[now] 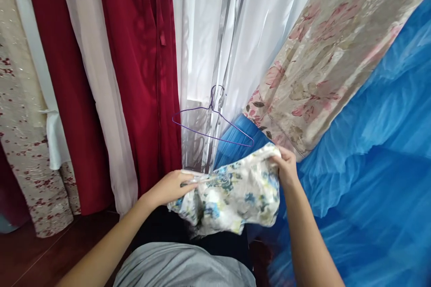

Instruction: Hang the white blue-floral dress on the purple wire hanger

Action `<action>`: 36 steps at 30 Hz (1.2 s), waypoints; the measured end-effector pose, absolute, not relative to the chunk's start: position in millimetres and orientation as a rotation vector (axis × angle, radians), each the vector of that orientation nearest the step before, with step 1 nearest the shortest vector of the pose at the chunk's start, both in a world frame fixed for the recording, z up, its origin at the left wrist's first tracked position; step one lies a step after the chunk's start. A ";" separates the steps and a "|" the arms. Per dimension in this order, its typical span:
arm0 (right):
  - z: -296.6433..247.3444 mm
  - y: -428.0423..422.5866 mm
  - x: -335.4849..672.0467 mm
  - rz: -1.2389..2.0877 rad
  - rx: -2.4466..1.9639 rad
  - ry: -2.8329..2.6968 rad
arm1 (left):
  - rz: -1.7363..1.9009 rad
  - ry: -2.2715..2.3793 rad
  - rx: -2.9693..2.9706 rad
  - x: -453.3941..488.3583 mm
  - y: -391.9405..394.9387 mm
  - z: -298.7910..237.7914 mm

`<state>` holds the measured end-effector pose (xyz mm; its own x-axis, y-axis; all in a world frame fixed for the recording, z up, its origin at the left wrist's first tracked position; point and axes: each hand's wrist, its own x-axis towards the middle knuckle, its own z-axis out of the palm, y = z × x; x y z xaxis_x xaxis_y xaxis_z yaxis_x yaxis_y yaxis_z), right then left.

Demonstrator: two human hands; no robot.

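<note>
A small white cloth with blue and yellow flowers (232,195) is stretched between both my hands at waist height. My left hand (173,186) pinches its left edge with closed fingers. Its upper right corner is gripped by my right hand (286,166), fingers curled shut. A thin purple wire hanger (212,123) hangs just above and behind the cloth, touching neither hand.
Hanging fabrics fill the view: red curtains (141,76), a cream panel (97,80), sheer white curtain (208,31), a beige floral drape (333,49) and blue tulle (377,179) at right. Dark wooden floor (33,255) shows at the lower left.
</note>
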<state>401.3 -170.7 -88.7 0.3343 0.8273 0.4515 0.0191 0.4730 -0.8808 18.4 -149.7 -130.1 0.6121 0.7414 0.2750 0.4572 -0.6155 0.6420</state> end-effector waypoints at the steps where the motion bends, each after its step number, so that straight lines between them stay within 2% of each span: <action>1: -80.4 -150.1 407.2 0.651 -0.929 -1.068 | 0.787 0.967 2.363 17.7 -147.7 -120.4; 7: -47.9 -48.5 393.0 0.942 -0.986 -1.140 | 1.006 1.011 2.444 30.1 -145.9 -83.4; 13: -32.0 -37.6 358.7 1.247 -1.021 -1.318 | 1.215 1.101 2.247 -4.2 -120.4 -78.3; 18: -13.3 -53.2 361.7 1.323 -1.057 -1.360 | 0.863 1.172 2.516 -63.4 -63.4 -92.4; 22: -5.9 -60.0 363.3 1.338 -1.087 -1.387 | 0.774 1.300 2.413 -89.9 -12.2 -78.1; 29: -6.7 -71.8 354.8 1.344 -1.088 -1.285 | 1.229 1.297 2.185 -51.6 39.7 -12.1; 33: -16.8 -82.4 360.5 1.339 -1.124 -1.256 | 1.348 1.292 1.973 -24.0 45.8 -2.3; 36: -37.5 -96.5 372.5 1.131 -1.092 -1.302 | 1.445 1.278 1.892 -20.0 38.0 -5.5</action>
